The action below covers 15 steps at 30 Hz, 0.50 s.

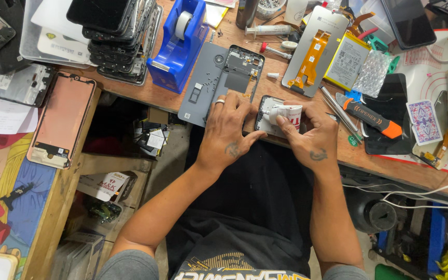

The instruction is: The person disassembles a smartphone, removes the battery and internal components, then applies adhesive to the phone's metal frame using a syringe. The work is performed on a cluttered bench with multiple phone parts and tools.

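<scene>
At bench edge — right hand (315, 137) squeezing white tube (288, 114).

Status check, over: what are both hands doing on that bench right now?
Left hand flat on grey phone back cover. Right hand pinching small white tube over dark phone part. Tweezers and orange pry tool close beside.

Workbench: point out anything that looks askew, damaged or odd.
A phone with a copper-coloured back lies off the desk's left corner, bridging onto the side bench. The stack of phone frames leans unevenly. The left hand steadies a phone frame while the right hand squeezes a small white tube.
</scene>
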### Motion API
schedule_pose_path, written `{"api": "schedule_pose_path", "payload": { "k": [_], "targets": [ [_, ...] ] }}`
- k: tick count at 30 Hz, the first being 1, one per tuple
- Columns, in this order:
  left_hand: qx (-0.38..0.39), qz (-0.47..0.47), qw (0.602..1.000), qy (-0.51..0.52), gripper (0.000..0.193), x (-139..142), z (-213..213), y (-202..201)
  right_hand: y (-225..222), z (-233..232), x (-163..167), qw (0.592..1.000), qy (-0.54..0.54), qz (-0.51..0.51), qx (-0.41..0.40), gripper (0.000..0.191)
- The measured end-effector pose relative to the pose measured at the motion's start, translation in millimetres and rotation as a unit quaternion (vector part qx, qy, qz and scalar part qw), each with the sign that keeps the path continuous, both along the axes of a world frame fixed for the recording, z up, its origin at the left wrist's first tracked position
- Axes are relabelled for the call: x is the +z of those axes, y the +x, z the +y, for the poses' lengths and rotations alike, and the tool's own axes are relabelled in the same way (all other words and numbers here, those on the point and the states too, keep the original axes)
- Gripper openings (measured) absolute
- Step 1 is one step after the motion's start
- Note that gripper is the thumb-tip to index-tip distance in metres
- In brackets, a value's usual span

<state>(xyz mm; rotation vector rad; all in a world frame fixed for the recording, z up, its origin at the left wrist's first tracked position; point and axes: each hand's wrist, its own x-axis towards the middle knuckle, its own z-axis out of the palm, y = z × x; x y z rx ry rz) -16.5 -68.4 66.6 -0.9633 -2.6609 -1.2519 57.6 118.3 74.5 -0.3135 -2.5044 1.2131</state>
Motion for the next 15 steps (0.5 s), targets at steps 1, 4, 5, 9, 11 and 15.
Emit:
{"api": "schedule_pose_path", "payload": {
  "k": [1, 4, 5, 9, 11, 15],
  "targets": [
    [0.001, 0.001, 1.000, 0.001, 0.050, 0.2, 0.1, -0.1, -1.3, 0.0, -0.7, 1.000, -0.002, -0.009, -0.008, 0.026],
    [0.002, 0.003, 1.000, 0.004, 0.050, 0.6, 0.3, 0.1, -2.6, 0.7, -1.7, 1.000, 0.002, -0.017, -0.015, 0.025],
    [0.002, 0.002, 1.000, 0.004, 0.050, 0.5, 0.3, 0.0, -2.9, 1.0, -1.9, 1.000, 0.004, -0.017, -0.015, 0.025],
    [0.002, 0.006, 1.000, 0.005, 0.051, 0.0, -0.1, -0.1, -1.0, 1.2, -2.5, 1.000, 0.006, 0.002, -0.001, 0.025],
    [0.001, 0.005, 1.000, 0.005, 0.051, 0.1, -0.6, 0.4, 0.4, 0.8, -2.4, 1.000, -0.008, 0.010, 0.007, 0.027],
    [0.003, 0.002, 1.000, 0.002, 0.051, 0.5, 0.0, 0.5, -0.9, 0.7, -2.5, 1.000, -0.007, -0.009, -0.008, 0.025]
  ]
}}
